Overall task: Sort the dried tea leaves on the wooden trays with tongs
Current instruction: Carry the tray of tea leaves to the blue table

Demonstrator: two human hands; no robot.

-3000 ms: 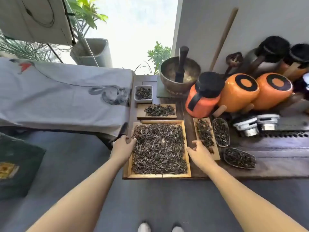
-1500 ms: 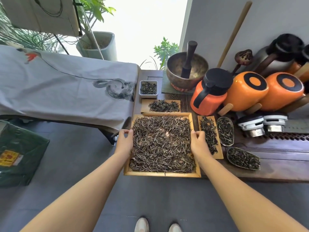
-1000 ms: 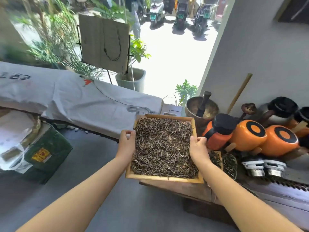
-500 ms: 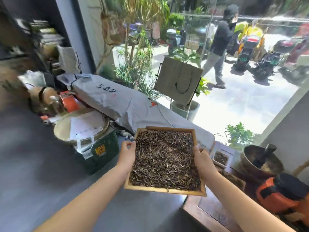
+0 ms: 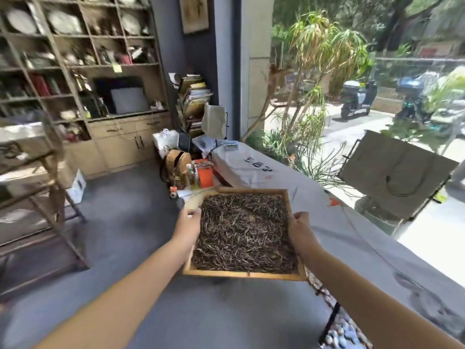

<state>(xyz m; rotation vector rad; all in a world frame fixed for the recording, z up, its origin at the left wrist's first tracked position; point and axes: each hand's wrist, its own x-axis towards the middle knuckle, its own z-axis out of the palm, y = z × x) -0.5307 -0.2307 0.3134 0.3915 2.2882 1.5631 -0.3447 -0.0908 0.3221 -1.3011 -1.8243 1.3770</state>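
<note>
Since three seconds earlier you had lifted the big tray off the dark wooden counter and turned well to your left, so the orange kettles and the smaller trays had dropped out of sight and a shelving unit (image 5: 83, 61) had come into view.

Your left hand (image 5: 189, 224) was closed on the left rim of the wooden tray (image 5: 245, 274), thumb on top, fingers hidden under it. Your right hand (image 5: 299, 229) gripped the right rim the same way. The tray hung in the air between them, roughly level, above the grey floor (image 5: 125, 222) and just beside the cloth-covered counter (image 5: 352, 243) on your right.

This looked like a carrying step, with sorting not yet begun: no tongs were in view and both hands were occupied. The next move, I judge, called for setting the tray down flat on a firm surface, freeing one hand and finding the tongs.

The tray was square, pale wood with a low raised rim. The dried tea leaves (image 5: 245, 233) filled it edge to edge: thin, dark brown, needle-like slivers lying loose and tangled, a few paler strands among them. Loose and light as they looked, a tilt could spill them over that shallow rim.
</note>
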